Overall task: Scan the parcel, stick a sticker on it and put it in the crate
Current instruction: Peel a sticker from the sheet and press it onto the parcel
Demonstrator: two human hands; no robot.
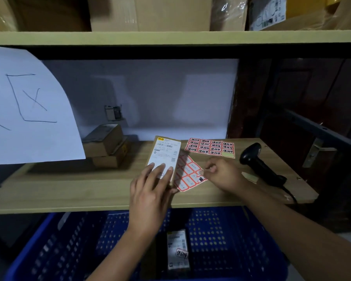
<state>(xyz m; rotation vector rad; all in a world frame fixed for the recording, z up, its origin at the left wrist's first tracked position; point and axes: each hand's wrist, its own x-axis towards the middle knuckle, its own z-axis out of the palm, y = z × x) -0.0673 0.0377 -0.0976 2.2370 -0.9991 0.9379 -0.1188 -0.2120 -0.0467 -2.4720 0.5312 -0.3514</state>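
On the wooden shelf [69, 191], near its middle, lies the parcel [164, 157], a flat brown cardboard box, long and narrow. Its top face is almost fully covered by a white shipping label [166, 154] with a yellow band at the far edge, a barcode under it and small grey print that is too blurred to read. The left hand [150, 191] rests flat on the near end of the parcel, with the fingers stretched out and slightly apart, pressing it down on the shelf.

Just beside the parcel, on its right, lies a red sticker sheet [187, 173], tilted, with part of it under the parcel's edge. The right hand [223, 175] pinches with thumb and forefinger a sticker [202, 178] with a black character at the right corner of this sheet. A second sticker sheet [211, 148], filled with black handwritten characters, lies farther back on the shelf. A black barcode scanner [259, 163] lies to the right of the right hand, apart from it.

Below the shelf stands the blue crate [231, 230], and inside it lies another parcel [177, 250] with a white label and a red sticker on it. Two small cardboard boxes [105, 147] are stacked at the back left of the shelf.
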